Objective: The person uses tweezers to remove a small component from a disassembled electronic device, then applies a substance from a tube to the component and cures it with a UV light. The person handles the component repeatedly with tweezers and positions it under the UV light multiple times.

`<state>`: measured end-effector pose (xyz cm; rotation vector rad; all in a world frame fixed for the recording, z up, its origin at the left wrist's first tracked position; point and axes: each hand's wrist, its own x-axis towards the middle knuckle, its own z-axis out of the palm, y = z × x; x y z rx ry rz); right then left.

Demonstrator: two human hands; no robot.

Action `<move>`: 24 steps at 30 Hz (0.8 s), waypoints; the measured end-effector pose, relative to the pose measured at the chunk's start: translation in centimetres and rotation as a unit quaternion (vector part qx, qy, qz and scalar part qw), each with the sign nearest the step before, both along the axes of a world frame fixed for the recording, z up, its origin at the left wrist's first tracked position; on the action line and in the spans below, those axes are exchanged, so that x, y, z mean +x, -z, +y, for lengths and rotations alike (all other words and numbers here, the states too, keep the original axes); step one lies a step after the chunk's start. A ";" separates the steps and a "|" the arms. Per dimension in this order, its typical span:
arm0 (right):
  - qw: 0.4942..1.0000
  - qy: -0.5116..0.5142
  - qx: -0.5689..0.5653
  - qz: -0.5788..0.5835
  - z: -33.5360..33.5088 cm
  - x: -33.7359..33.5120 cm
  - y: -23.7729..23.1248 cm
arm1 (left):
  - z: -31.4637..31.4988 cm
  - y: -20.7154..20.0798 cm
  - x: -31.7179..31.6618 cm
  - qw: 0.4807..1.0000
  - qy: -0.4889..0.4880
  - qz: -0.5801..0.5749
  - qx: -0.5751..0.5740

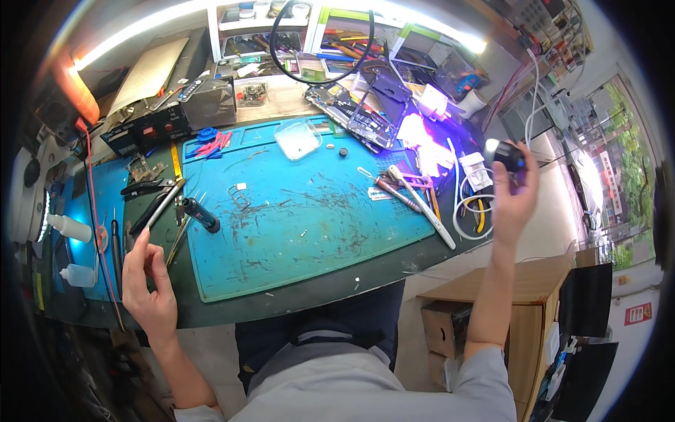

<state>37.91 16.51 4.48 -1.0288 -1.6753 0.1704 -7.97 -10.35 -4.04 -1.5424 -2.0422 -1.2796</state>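
My right hand (517,197) is raised beyond the right edge of the bench, its fingers wrapped round a small black object (508,156) with a bright whitish end; its exact kind cannot be made out. At the left of the bench is my left hand (149,292), index finger stretched out and thumb apart from it, with nothing visible between them. That index fingertip overlaps the lower end of a slim silver tool (164,204); whether they touch cannot be told. Near this hand, a dark cylindrical screwdriver-like tool (201,215) lies on the blue mat's left edge.
A blue work mat (281,260) covers the bench middle, with a clear plastic tray (297,141) at its back. Opened electronic boards (351,116) lie behind. A white pen-shaped tool (429,214) and white cable (460,211) lie right. Black box with red switches (148,130) stands left.
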 end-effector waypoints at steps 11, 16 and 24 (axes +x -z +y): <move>0.968 0.012 0.054 -0.243 3.6 -1.9 6.2 | 1.1 -0.5 7.0 0.980 0.168 0.097 0.044; 0.961 0.010 0.084 -0.264 0.1 0.5 2.0 | -0.6 0.8 5.2 0.973 0.216 0.014 0.077; 0.959 -0.034 -0.072 -0.271 -17.8 4.4 14.7 | -3.9 5.3 11.5 0.922 0.380 0.066 -0.020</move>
